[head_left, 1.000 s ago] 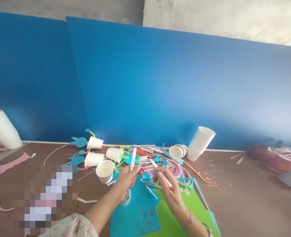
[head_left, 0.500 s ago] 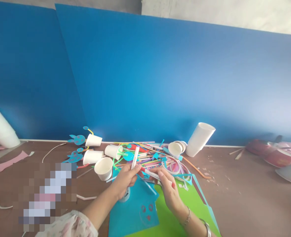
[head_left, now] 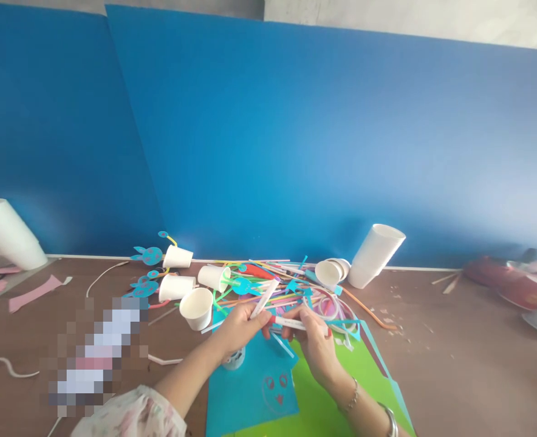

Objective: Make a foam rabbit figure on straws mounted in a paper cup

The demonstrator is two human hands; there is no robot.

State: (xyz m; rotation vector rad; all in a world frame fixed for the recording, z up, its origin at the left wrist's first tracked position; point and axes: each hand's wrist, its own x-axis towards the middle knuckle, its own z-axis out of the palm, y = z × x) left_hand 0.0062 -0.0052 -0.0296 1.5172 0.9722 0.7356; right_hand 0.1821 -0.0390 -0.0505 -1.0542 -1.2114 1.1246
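Observation:
My left hand (head_left: 241,331) is closed round a white marker (head_left: 265,297) that points up and to the right. Between the two hands lies a second white marker with red ends (head_left: 296,323), held in my right hand (head_left: 314,346); its left end touches the fingers of my left hand. Below them, a blue paper sheet (head_left: 245,400) bears a drawn round face (head_left: 276,391) with eyes and a beak-like mark in red. It overlaps a green sheet (head_left: 355,388). A roll of tape (head_left: 234,358) sits beside my left wrist.
Behind the hands are piled coloured sticks (head_left: 277,285). White paper cups (head_left: 196,308) lie and stand to the left, some with blue paper animals (head_left: 147,255). A cup stack (head_left: 376,255) leans against the blue board (head_left: 296,139). Pink paper (head_left: 34,294) lies far left.
The marker in my left hand has tilted further to the right. The red-ended marker has turned closer to level, and both hands have shifted slightly right in the view.

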